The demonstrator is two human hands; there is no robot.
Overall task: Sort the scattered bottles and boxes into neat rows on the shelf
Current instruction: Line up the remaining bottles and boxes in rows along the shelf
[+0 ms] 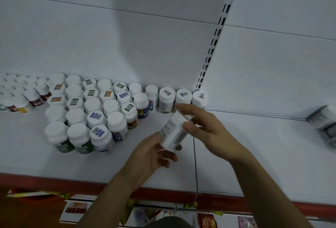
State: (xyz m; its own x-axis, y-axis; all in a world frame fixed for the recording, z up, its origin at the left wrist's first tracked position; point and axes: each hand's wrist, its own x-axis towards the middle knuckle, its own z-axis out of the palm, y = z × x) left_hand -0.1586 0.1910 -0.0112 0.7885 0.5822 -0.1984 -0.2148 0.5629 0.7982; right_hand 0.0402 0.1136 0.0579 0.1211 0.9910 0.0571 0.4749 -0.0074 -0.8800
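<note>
Tilted white bottle (172,134) held above shelf (36,155), at 3 o'clock from block of standing bottles (87,114). Left hand (152,155) grip curled under base. Right hand (205,129) grip pinching cap end, thumb on side. Back row (174,98) at 12 o'clock, close behind.

Risks, as judged: bottle slipping while passed between hands; fingers knocking back row when setting down, toppling neighbours in chain.

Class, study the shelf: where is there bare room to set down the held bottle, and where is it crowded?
Bare shelf runs between the bottle block and the red front edge. A wider bare patch lies between the held white bottle and the wrapped packs at right. Crowded: left and back, against the wall.
</note>
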